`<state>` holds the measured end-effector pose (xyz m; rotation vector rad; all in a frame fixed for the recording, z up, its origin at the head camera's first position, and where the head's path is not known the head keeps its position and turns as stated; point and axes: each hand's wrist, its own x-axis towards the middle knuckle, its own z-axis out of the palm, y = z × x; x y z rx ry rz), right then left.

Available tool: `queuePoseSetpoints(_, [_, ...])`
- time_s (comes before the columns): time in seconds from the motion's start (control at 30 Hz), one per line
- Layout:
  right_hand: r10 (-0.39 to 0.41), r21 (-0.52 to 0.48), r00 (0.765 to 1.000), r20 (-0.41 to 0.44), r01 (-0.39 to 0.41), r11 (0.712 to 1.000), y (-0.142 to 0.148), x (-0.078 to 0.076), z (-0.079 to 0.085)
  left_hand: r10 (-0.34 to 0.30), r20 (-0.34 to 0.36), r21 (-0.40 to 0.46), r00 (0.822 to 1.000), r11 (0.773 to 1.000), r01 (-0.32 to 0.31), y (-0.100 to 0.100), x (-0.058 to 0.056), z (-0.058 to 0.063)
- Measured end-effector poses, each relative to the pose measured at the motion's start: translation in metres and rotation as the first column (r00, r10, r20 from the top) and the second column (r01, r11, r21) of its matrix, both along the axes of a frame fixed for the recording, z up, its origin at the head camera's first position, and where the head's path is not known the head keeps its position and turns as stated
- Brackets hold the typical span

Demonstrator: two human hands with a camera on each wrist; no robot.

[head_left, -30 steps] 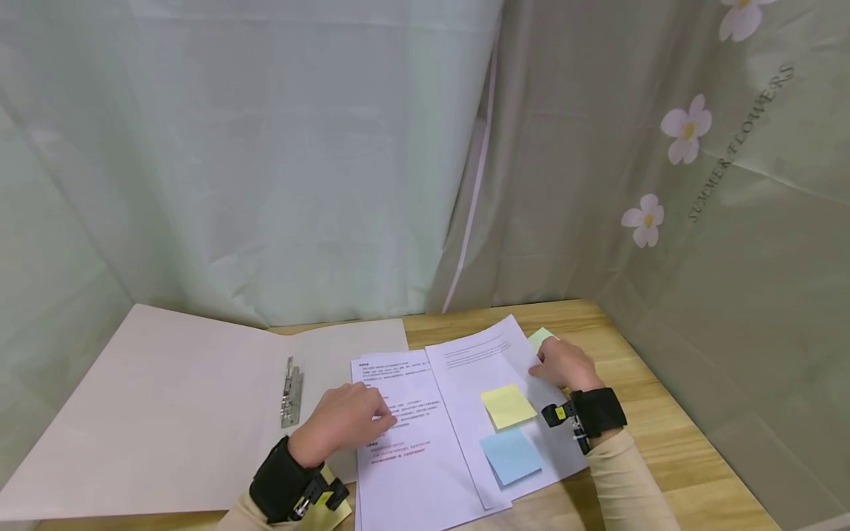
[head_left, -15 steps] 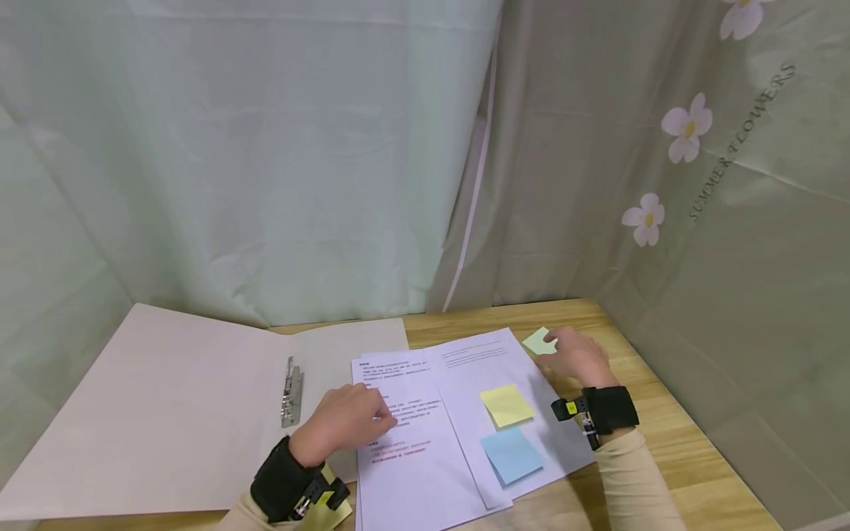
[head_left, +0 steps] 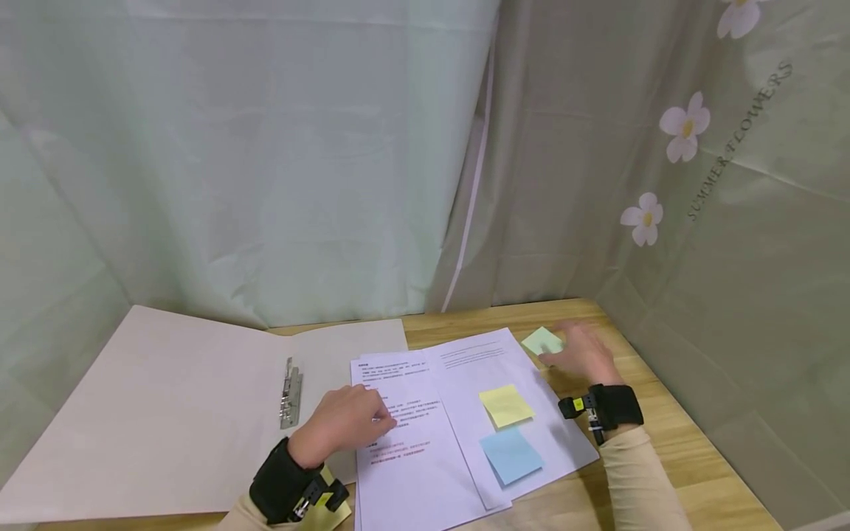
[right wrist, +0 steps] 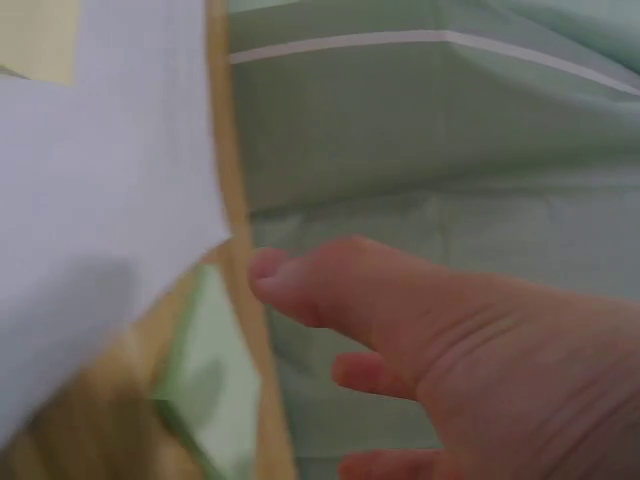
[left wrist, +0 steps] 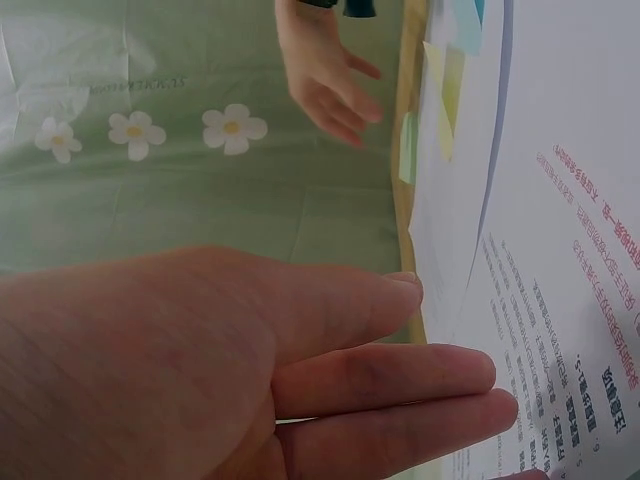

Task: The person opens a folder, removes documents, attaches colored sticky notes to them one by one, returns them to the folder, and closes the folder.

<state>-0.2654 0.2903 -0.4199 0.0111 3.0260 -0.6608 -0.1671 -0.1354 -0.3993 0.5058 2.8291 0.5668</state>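
My left hand (head_left: 348, 419) rests over the printed page (head_left: 398, 479), and its fingers look straight in the left wrist view. A second sheet with a few lines of print (head_left: 458, 398) overlaps that page on the right. On this sheet sit a yellow sticky note (head_left: 507, 406) and a blue sticky note (head_left: 511, 456). My right hand (head_left: 584, 354) hovers by the sheet's far right corner, fingers loose and holding nothing. Just beside its fingertips, on the wooden table, lies a light green sticky note pad (right wrist: 225, 375).
A large white folder (head_left: 166, 420) lies spread on the left, with a metal clip (head_left: 291, 394) near its fold. More yellow sticky notes (head_left: 335, 516) show partly under my left wrist. Curtains (head_left: 299, 162) hang along the table's (head_left: 690, 450) back and sides.
The second sheet's far edge was raised and has come down flat. My right hand has let go of it and shifted right, uncovering more of the green pad. My left hand has stayed put.
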Motion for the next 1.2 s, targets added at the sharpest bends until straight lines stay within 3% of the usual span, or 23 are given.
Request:
queuePoseSetpoints(0.2, [0.025,0.017,1.000,0.011,-0.025,1.000,-0.001,-0.008,-0.025,-0.004,-0.009,0.005,1.000,1.000,0.004,0.000,0.000,0.000])
queuePoseSetpoints(0.4, [-0.006,0.039,1.000,0.004,0.005,0.999,0.004,-0.011,-0.033,-0.007,-0.016,0.000,1.000,1.000,0.007,0.000,-0.001,0.000])
queuePoseSetpoints(0.83, [-0.014,-0.036,0.999,-0.033,0.013,0.999,-0.001,-0.013,-0.034,0.008,-0.010,-0.007,1.000,1.000,-0.008,0.000,-0.001,0.000])
queuePoseSetpoints(1.2, [-0.028,-0.058,0.999,-0.014,0.027,0.998,0.002,-0.014,-0.034,0.006,-0.010,-0.005,1.000,1.000,-0.006,-0.001,-0.001,0.000])
